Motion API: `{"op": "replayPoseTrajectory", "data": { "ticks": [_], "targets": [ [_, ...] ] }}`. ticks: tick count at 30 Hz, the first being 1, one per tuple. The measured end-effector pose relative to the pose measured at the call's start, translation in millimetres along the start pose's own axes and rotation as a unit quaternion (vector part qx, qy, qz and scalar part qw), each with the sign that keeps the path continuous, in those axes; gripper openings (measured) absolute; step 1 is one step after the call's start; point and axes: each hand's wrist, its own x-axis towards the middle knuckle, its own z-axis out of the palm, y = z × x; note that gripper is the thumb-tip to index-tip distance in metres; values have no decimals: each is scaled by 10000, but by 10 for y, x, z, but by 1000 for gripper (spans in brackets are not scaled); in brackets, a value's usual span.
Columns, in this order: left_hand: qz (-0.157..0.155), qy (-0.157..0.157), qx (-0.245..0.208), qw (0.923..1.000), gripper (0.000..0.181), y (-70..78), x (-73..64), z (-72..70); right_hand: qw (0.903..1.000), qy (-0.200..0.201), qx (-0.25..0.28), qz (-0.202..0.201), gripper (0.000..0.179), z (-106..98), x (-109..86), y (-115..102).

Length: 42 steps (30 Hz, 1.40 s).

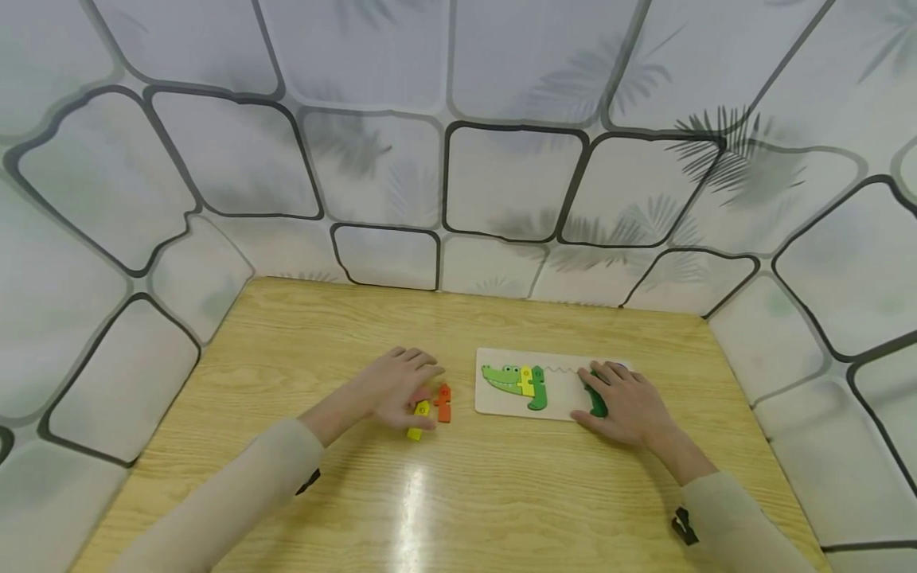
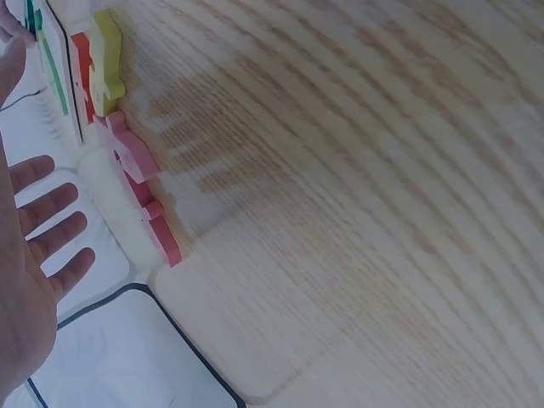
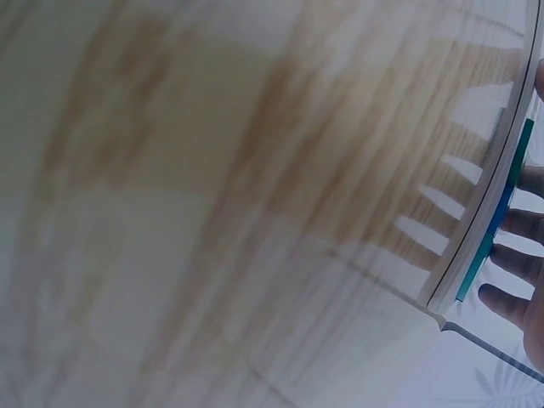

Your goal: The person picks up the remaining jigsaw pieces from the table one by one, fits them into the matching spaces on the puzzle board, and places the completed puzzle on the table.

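A crocodile puzzle board (image 1: pixel 562 403) lies on the table, its green head piece (image 1: pixel 501 378), a yellow piece (image 1: pixel 526 380) and a green leg piece (image 1: pixel 537 390) set at the left. My right hand (image 1: pixel 630 402) rests with spread fingers over the board's right end, partly covering a dark green piece (image 1: pixel 596 398). In the right wrist view, its fingertips lie at a blue and green strip of pieces (image 3: pixel 501 212). Over the loose pieces hovers my left hand (image 1: pixel 397 390), fingers extended and holding nothing. Near it are a yellow piece (image 2: pixel 106 59), an orange-red piece (image 1: pixel 444 403) and pink pieces (image 2: pixel 132 151).
The wood-grain table (image 1: pixel 473 493) meets a patterned fabric wall (image 1: pixel 494 267) at the back and on both sides. The loose pieces lie left of the board.
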Motion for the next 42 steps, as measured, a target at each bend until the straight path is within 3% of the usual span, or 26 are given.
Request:
{"op": "replayPoseTrajectory", "data": {
  "ticks": [20,29,37,42],
  "targets": [
    [225,173,252,9993,86,4,-310,165,9999,113,16,-45,85,-4,-1,-8],
    [265,177,413,9986,88,24,-364,225,9999,140,49,-13,84,4,-8,-5],
    [412,320,478,9975,80,24,-384,271,9997,230,84,-58,83,-1,-9,-7],
    [416,245,582,9971,78,18,-372,296,9996,252,115,-65,83,-4,-10,-18]
  ]
}}
